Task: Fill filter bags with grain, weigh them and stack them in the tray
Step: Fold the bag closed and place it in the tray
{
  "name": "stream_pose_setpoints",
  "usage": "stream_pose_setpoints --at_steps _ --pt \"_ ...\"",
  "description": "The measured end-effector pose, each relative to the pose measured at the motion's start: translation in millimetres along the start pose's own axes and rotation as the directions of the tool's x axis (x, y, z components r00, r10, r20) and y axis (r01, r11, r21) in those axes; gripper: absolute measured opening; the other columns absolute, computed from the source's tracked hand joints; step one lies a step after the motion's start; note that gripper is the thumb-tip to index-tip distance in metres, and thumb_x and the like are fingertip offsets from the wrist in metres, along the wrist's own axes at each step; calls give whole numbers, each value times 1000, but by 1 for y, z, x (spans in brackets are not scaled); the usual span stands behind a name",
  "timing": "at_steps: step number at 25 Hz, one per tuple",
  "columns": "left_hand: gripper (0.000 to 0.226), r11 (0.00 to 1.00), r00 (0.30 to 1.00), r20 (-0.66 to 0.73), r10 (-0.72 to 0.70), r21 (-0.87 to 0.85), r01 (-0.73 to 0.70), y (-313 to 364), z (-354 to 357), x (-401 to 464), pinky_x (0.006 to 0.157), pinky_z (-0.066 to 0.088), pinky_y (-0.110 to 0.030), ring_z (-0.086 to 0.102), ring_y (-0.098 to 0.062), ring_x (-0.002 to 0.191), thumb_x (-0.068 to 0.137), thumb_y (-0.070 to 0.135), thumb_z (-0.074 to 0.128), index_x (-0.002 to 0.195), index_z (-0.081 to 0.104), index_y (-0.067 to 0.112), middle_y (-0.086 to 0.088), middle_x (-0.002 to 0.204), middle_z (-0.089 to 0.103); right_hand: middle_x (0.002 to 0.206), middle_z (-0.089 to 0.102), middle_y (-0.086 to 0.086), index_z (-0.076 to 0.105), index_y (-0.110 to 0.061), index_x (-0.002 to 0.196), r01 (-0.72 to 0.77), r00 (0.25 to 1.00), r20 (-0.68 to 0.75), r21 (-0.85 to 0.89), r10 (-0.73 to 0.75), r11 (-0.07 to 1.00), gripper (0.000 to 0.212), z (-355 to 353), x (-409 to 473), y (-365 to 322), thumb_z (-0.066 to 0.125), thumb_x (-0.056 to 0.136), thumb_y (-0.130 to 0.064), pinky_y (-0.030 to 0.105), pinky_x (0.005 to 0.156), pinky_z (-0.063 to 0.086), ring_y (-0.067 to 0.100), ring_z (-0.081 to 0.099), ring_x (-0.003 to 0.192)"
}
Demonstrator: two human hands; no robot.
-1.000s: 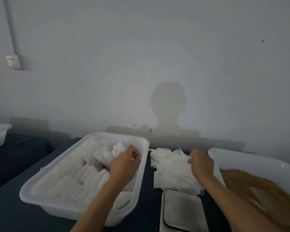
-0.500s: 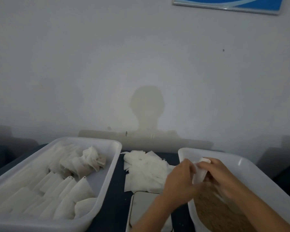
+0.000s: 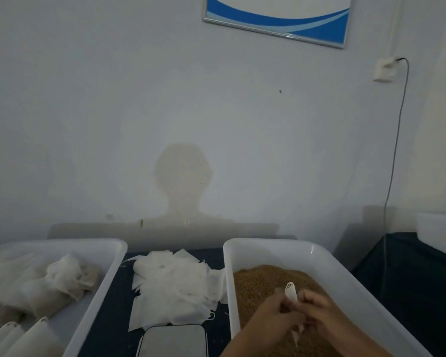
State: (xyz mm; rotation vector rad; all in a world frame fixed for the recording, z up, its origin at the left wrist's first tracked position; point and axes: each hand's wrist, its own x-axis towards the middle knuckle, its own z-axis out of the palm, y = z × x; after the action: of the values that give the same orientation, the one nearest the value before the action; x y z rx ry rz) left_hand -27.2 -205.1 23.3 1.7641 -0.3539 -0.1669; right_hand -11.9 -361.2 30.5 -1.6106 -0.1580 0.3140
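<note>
Both hands hold one white filter bag [image 3: 291, 295] over the brown grain [image 3: 258, 279] in the white tub [image 3: 345, 274] at the right. My left hand [image 3: 273, 315] pinches the bag's left side and my right hand [image 3: 319, 315] its right side; the bag's mouth points up, slightly parted. A loose heap of empty filter bags [image 3: 170, 287] lies on the dark table between the tubs. The white tray [image 3: 108, 282] at the left holds filled bags [image 3: 36, 292], some stacked in rows. The scale [image 3: 173, 341] sits at the bottom centre.
The table is covered in dark cloth [image 3: 113, 320] and stands against a pale wall. Another white tub [image 3: 438, 230] rests on a dark surface at the far right, below a wall socket with a hanging cable [image 3: 394, 155].
My left hand left the tray of filled bags and my right hand left the empty-bag heap; both came together over the grain tub holding one bag. The view swung right.
</note>
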Motion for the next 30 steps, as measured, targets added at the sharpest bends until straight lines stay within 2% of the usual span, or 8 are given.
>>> stream_pose_setpoints --at_steps 4,6,11,16,19,23,26,30 --pt "19 1000 996 -83 31 -4 -31 -5 -1 -1 65 47 -18 55 3 57 83 12 66 72 52 18 12 59 57 59 50 10 47 2 78 20 997 68 118 -28 993 11 6 -1 0 53 87 -2 25 41 44 16 48 47" --pt "16 998 995 -96 40 49 -35 -6 0 -2 70 46 -23 55 -2 63 81 16 66 73 52 20 11 66 58 57 50 8 47 1 76 12 996 82 125 -22 992 13 6 -1 1 51 88 -1 23 41 42 15 47 46" --pt "17 976 990 -134 51 219 -21 -7 1 -3 62 38 -17 48 -1 65 80 21 59 67 49 26 11 70 52 58 56 9 53 1 78 19 996 91 62 -24 998 12 7 -2 4 51 90 2 23 44 44 15 53 48" --pt "16 985 995 -90 48 168 -32 -4 3 -7 72 46 -23 56 -6 73 82 19 60 70 54 27 8 75 60 65 61 14 64 -6 76 -62 997 61 127 55 990 14 4 0 4 59 88 -10 29 47 49 20 58 52" --pt "17 974 995 -83 60 223 -40 -9 3 -7 67 42 -19 52 -3 68 86 19 60 73 53 27 10 74 58 78 65 18 61 -2 87 -59 996 77 93 52 994 15 3 -3 7 70 78 -11 31 51 50 24 61 60" --pt "20 969 991 -99 85 238 -60 -11 2 -7 62 39 -16 45 0 64 85 18 59 74 47 28 13 74 52 83 64 19 54 1 101 -30 997 70 68 25 997 16 -1 -4 9 57 87 8 34 55 51 26 58 64" --pt "24 972 973 -180 146 211 -107 -7 1 -9 56 36 -13 43 3 56 83 4 53 80 42 25 11 66 47 78 65 15 53 2 105 -33 999 -3 -27 33 999 18 -2 -3 10 53 88 7 29 50 47 21 55 59" --pt "22 848 925 -198 325 494 -192 -3 3 -11 61 34 -13 41 4 61 87 2 48 77 56 20 16 66 46 66 62 10 52 1 103 -25 997 -72 -114 17 993 15 -3 -4 9 50 89 5 26 46 42 16 52 51"
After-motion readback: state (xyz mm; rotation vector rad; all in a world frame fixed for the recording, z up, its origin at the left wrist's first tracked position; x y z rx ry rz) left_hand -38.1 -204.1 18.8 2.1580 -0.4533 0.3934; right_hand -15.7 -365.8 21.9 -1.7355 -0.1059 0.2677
